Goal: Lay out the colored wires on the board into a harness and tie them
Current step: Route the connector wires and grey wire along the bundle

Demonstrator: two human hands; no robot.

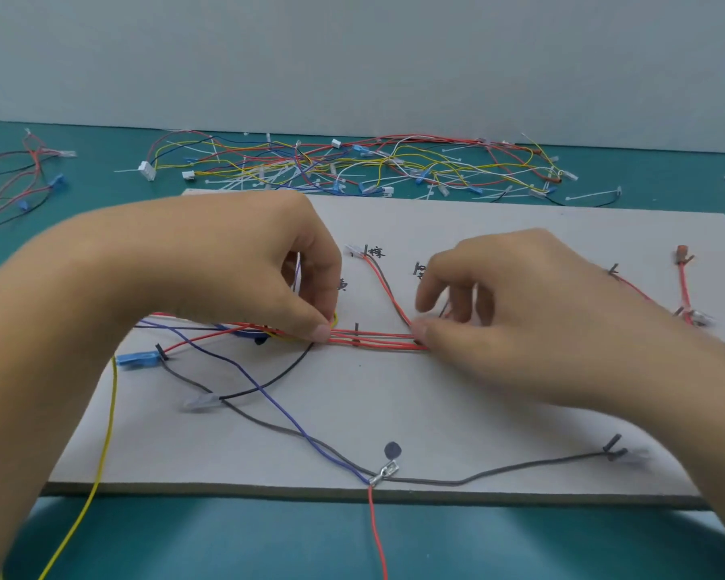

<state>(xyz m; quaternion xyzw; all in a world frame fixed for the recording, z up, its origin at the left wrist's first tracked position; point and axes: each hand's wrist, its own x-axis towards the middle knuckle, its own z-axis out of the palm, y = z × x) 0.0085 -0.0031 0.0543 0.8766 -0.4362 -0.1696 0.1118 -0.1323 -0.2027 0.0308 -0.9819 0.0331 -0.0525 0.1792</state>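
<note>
Now our left hand [243,270] pinches the red bundle [377,340] at one end. Our right hand [520,320] sets its thumb on the other end; we cannot tell whether it grips. The red bundle runs across the board [457,403], with no tie visible on it. The purple wire [268,397] and yellow wire [109,412] trail loose, so we judge that routing and tying remain.
</note>
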